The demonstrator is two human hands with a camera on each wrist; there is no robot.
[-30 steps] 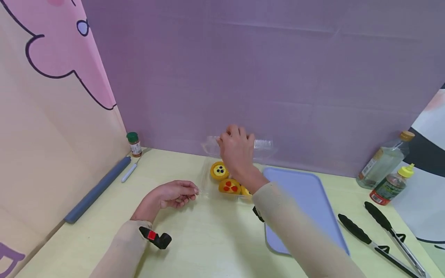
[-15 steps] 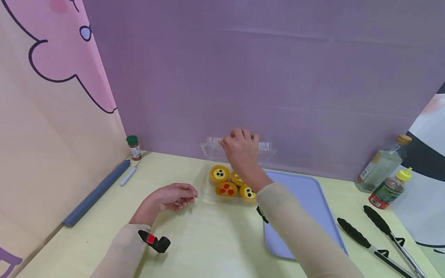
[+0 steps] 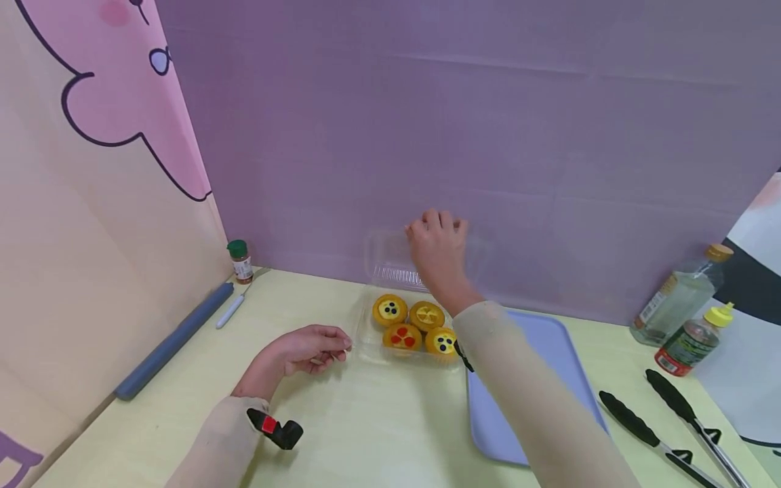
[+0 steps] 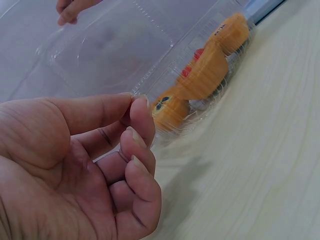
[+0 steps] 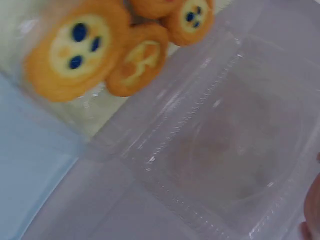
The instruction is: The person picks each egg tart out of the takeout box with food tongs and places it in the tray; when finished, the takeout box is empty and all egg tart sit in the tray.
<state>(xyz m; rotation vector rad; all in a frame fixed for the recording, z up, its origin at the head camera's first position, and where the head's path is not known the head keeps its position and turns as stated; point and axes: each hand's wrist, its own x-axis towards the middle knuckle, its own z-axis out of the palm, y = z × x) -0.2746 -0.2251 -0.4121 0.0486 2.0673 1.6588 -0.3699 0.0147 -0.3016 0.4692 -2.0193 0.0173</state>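
A clear plastic clamshell container [image 3: 372, 356] lies on the table, holding several small tarts [image 3: 426, 316] topped with dark blue dots, red pieces or pale slices. Its clear lid [image 5: 235, 135] leans back near the purple backdrop, hinged at the far side. My left hand [image 3: 311, 349] pinches the container's left edge between thumb and forefinger, the other fingers curled loosely, as the left wrist view shows. My right hand [image 3: 437, 254] is at the lid's upper edge with bent fingers gripping it; the fingertips are partly hidden. Only a sliver of that hand shows in the right wrist view.
Beside the container, partly under my right sleeve, lies a light blue tray [image 3: 537, 352]. Black-handled tongs [image 3: 653, 434], a yellow-capped bottle [image 3: 689, 342] and a clear bottle [image 3: 678, 301] are at right. At left are a blue-grey bar [image 3: 177, 342], a pale-handled tool [image 3: 230, 310] and a green-capped jar [image 3: 241, 262].
The lid has swung farther back toward the backdrop, my right hand rising with it. More tarts show now. My left hand stays at the container's left edge.
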